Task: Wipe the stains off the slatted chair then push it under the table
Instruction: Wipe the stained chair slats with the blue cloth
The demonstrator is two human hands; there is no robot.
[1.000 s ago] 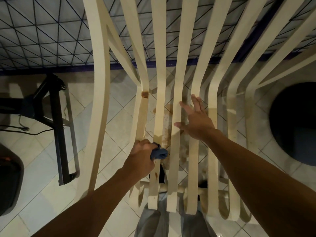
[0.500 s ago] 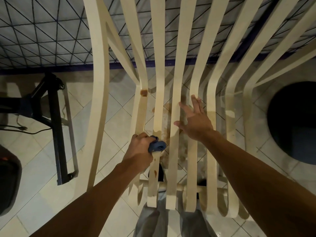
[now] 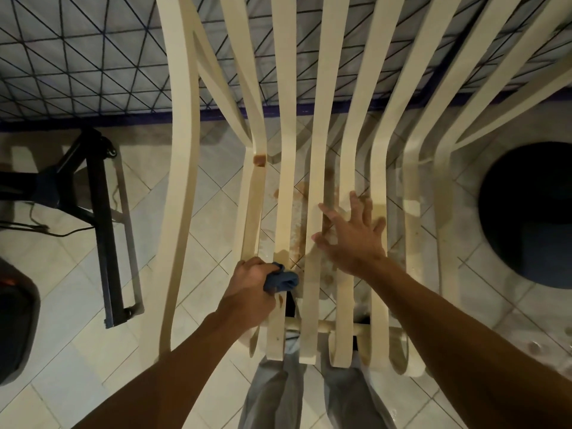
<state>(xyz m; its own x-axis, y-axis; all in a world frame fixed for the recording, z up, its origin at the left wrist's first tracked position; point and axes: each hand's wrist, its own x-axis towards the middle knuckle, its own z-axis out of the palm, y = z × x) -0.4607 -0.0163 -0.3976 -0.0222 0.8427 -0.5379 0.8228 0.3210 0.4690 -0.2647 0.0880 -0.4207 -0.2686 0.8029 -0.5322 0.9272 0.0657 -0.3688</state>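
Observation:
A cream slatted chair [image 3: 181, 181] fills the middle of the view, its slats running away from me. Brown stains mark it: a patch [image 3: 259, 159] on a left slat, smears [image 3: 328, 178] on the middle slats. My left hand [image 3: 252, 284] is shut on a bunched blue cloth [image 3: 281, 280], pressed onto a slat near the front of the seat. Over the middle slats to the right, my right hand [image 3: 353, 236] lies flat with its fingers spread. The table [image 3: 77, 57] with a triangle-patterned cover lies beyond the chair.
A black metal stand [image 3: 105, 230] with a cable is on the tiled floor at the left. A dark bag [image 3: 15, 329] sits at the far left edge. A round dark stool or bin [image 3: 532, 212] stands at the right. My legs show under the seat.
My left hand with the cloth slid slightly along the slat, first away from me, then back. My right hand shifted a little to the right on the slats.

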